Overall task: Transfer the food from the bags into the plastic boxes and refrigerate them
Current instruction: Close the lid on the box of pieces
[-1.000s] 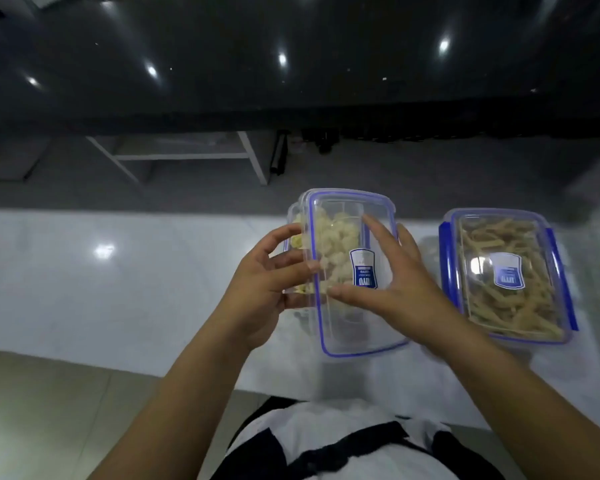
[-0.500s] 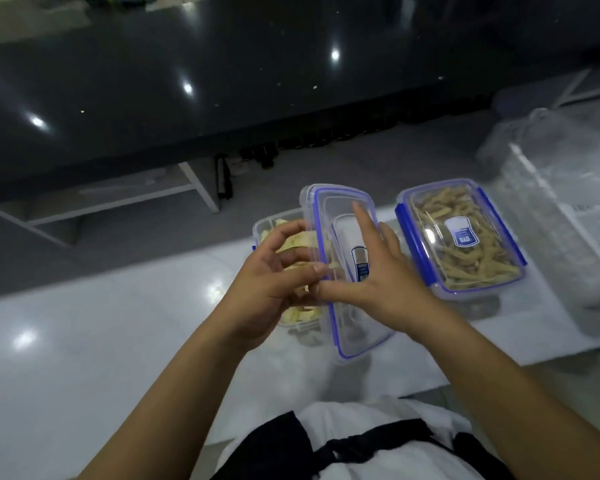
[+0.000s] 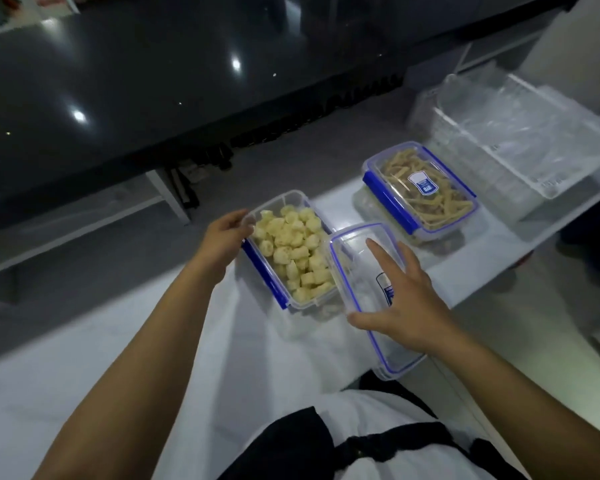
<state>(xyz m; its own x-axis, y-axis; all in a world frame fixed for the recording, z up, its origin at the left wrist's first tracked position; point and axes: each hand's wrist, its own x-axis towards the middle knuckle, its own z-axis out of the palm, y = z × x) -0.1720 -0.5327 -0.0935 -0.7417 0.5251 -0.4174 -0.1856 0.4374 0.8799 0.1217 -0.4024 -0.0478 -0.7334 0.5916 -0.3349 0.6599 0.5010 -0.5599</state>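
Near the middle of the white tabletop (image 3: 125, 344), close to its far edge, we note an open plastic box (image 3: 293, 252) filled with pale yellow, roundish food pieces (image 3: 293, 251); blue clips run along its left long side. The left hand (image 3: 222, 239) rests against the box's far-left corner, fingers loosely curved on the rim and wall; we cannot tell whether they truly clamp it. The clear lid (image 3: 371, 299) with a blue seal line is off the box, lying tilted just beside its right long side, its far-left corner overlapping the box rim and its near end reaching past the tabletop's near edge. The right hand (image 3: 406, 303) holds this lid, fingers spread wide and flat over its top, thumb at its left edge. Farther right along the far edge stands a second plastic box (image 3: 421, 192), lid on, blue clips down, holding tan stick-shaped food. At the right end of the tabletop we record a clear ribbed tray (image 3: 520, 140) with crumpled transparent plastic in it, apart from the closed box.
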